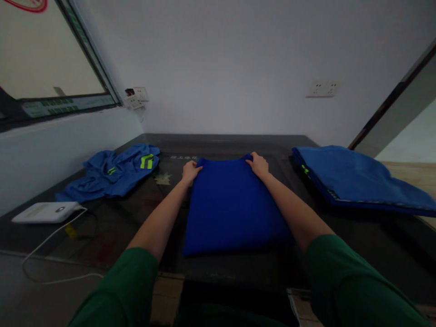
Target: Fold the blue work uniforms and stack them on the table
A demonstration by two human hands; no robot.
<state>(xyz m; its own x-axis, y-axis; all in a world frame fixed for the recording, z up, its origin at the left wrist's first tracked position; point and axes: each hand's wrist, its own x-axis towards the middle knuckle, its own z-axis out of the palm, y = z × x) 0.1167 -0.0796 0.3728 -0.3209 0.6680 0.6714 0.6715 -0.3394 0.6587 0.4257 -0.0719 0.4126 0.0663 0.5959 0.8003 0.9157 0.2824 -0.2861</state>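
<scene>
A dark blue folded garment (235, 209) lies flat on the dark table in front of me, its shape close to a rectangle. My left hand (190, 172) pinches its far left corner between thumb and fingers. At the far right corner, my right hand (259, 165) grips the cloth the same way. The far edge dips slightly between my two hands. Which kind of garment it is, I cannot tell from this side.
To the left lies a crumpled blue work garment (116, 172) with yellow-green reflective strips. Nearer stands a white power bank (47, 212) with a white cable (44, 254). Folded blue clothes (354, 177) are stacked at the right. A wall (221, 68) closes off the table's (218, 143) far side.
</scene>
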